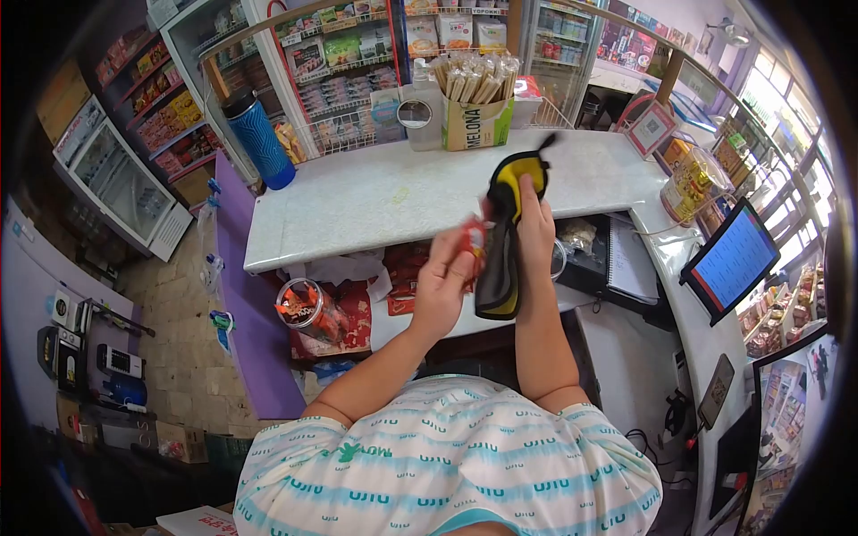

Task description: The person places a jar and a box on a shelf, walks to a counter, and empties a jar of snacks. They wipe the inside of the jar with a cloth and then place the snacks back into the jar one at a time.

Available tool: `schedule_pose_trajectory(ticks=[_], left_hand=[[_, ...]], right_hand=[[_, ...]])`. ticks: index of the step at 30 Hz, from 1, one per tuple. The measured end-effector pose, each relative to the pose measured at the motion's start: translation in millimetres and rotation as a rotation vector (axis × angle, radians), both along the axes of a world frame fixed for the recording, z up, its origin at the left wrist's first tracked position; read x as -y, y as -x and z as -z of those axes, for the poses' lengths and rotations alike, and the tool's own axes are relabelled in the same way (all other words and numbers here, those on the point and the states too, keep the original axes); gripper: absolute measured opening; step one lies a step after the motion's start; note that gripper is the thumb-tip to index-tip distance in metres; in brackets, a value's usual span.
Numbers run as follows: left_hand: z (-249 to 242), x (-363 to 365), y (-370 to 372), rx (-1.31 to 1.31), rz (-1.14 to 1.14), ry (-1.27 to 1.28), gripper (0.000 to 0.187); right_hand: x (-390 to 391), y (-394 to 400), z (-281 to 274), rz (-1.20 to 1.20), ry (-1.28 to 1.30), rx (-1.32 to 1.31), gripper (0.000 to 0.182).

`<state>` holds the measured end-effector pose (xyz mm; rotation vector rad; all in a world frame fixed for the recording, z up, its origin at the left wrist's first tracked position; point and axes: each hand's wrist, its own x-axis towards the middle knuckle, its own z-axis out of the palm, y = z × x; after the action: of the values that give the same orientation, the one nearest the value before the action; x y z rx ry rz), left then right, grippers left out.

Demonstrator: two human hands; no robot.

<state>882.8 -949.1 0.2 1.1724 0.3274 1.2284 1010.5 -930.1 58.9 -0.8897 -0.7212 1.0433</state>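
Pouch (502,234) hangs upright from right hand (534,223), gripped at top so it dangles; left hand (444,284) pinches red packet (472,243) beside it, over counter (375,196).

Shop interior: white counter (375,192) at centre, stocked shelves (340,54) along the top. Tiled floor (179,339) lower left. Bright windows (786,89) upper right.
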Motion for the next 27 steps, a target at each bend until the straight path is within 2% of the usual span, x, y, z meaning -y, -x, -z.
schedule_pose_trajectory(ticks=[1, 3, 5, 8, 9, 11, 12, 14, 15, 16, 17, 18, 19, 22, 24, 27], left_hand=[[-12.2, 5.0, -2.0, 0.234, -0.010, 0.110, 0.047], [-18.1, -4.9, -4.8, 0.314, -0.119, 0.050, 0.048], [-6.8, -16.0, -2.5, 0.151, -0.264, -0.139, 0.044], [-1.1, -16.6, -0.1, -0.149, -0.450, -0.393, 0.036], [-2.2, -16.0, 2.7, -0.154, -0.449, -0.390, 0.036], [-7.9, -19.9, 12.4, -0.331, -0.386, -0.494, 0.032], [-8.3, -23.2, 17.2, -0.192, -0.234, -0.348, 0.030], [-25.6, -21.0, 29.5, -0.201, -0.152, -0.320, 0.030], [-31.4, -19.4, 32.5, -0.212, -0.079, -0.292, 0.031], [-29.0, -18.9, 28.6, -0.250, -0.113, -0.140, 0.028], [-33.4, -15.7, 24.8, -0.253, -0.113, -0.138, 0.028], [-42.9, -12.2, 20.6, -0.272, -0.116, -0.014, 0.024], [-48.8, -11.4, 17.7, -0.289, -0.118, 0.108, 0.021], [-40.6, -19.4, 12.2, -0.244, -0.078, 0.078, 0.013], [-40.4, -21.6, 5.0, -0.212, -0.089, 0.037, 0.012], [-43.3, -12.2, -17.3, -0.114, -0.069, 0.022, 0.010]], right_hand=[[3.1, 5.9, -3.5, -0.083, -0.151, -0.109, 0.045], [34.9, 29.5, -21.1, -0.068, 0.271, 0.416, 0.043], [19.1, 59.0, 34.4, 0.055, -0.439, 0.493, 0.043], [25.8, 49.3, 35.8, -0.020, -0.345, 0.441, 0.051], [23.4, 47.4, 39.0, 0.002, -0.360, 0.346, 0.052], [26.3, 37.9, 41.1, 0.064, -0.369, 0.324, 0.044], [27.9, 31.5, 38.4, 0.069, -0.368, 0.325, 0.044], [31.0, 18.4, 30.4, 0.076, -0.354, 0.574, 0.031], [30.2, 11.7, 32.4, 0.077, -0.353, 0.573, 0.031], [28.8, 5.6, 36.5, 0.128, -0.308, 0.776, 0.028], [28.7, 3.0, 39.2, 0.178, -0.260, 0.977, 0.026], [33.2, 3.8, 32.5, 0.221, -0.214, 1.036, 0.031], [37.0, 2.4, 28.6, 0.222, -0.215, 1.036, 0.031], [45.6, -10.8, 23.7, 0.224, -0.213, 1.093, 0.035], [49.8, -23.1, 23.8, 0.152, -0.358, 0.965, 0.039], [65.6, -49.3, 18.7, 0.141, -0.279, 0.993, 0.043]])
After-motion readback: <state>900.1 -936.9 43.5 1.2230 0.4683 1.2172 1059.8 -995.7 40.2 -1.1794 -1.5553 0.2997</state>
